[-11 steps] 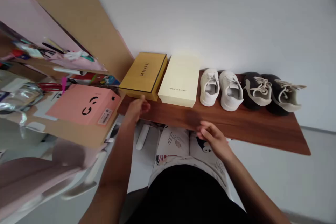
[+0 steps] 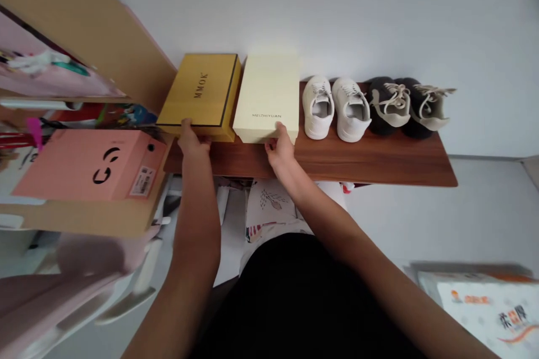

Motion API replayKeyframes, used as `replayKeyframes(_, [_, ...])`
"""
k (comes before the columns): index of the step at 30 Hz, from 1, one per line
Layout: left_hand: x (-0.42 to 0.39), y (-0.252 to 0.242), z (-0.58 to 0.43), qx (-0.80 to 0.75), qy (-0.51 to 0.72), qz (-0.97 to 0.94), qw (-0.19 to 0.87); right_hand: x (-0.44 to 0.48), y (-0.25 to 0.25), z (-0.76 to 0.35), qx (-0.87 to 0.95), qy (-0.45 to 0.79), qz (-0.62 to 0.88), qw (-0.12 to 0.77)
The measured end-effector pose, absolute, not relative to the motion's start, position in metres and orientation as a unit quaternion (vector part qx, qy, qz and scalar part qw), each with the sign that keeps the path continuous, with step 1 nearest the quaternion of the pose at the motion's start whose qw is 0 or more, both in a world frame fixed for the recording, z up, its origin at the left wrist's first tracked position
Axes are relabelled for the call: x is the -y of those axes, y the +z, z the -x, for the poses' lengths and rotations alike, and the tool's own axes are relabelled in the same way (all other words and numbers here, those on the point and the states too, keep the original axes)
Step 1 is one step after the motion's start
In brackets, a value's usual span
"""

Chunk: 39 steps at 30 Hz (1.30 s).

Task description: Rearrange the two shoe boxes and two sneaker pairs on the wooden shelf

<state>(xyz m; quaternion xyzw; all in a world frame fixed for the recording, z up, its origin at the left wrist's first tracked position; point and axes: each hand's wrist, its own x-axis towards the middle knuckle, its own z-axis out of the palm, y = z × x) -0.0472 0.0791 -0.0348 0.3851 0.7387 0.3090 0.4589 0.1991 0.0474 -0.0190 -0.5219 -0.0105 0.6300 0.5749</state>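
The wooden shelf [image 2: 379,162] runs along the white wall. On it, my left hand [image 2: 191,140] has its grip curled on the yellow box [image 2: 197,92]; my right hand [image 2: 280,148] clasps the cream box [image 2: 267,95] just beside it. White sneakers [image 2: 334,106] stand beyond the cream box.

"MMOK" in dark letters on the lid of the yellow-brown shoebox [image 2: 201,90]; "MEIZHIYUAN" printed small near the front edge of the cream shoebox [image 2: 266,96]; white barcode sticker on the pink box [image 2: 88,164], print too small to read.
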Motion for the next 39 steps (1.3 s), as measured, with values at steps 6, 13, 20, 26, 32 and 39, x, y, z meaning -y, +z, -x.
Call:
replayKeyframes(6, [-0.056, -0.045, 0.010, -0.722, 0.442, -0.421, 0.326, -0.037, -0.005, -0.209, 0.093, 0.537, 0.514, 0.663])
replayKeyframes(13, [-0.007, -0.002, 0.000, -0.750, 0.554, -0.352, -0.078, -0.004, 0.041, -0.246, 0.448, 0.372, 0.441, 0.683])
replayKeyframes(20, [0.022, -0.010, 0.044, -0.734, 0.353, -0.570, -0.107, 0.009, 0.016, -0.238, 0.784, 0.095, 0.403, 0.462])
replayKeyframes(26, [0.024, -0.051, 0.061, -0.689, 0.203, -0.688, -0.104, -0.002, -0.036, -0.221, 0.863, -0.002, 0.434, 0.259])
replayKeyframes(32, [0.025, -0.066, 0.055, -0.704, 0.105, -0.693, -0.111, -0.012, -0.060, -0.222, 0.879, -0.009, 0.441, 0.179])
replayKeyframes(39, [0.013, -0.058, 0.039, -0.692, 0.033, -0.713, -0.107, -0.013, -0.068, -0.216, 0.862, -0.015, 0.473, 0.183])
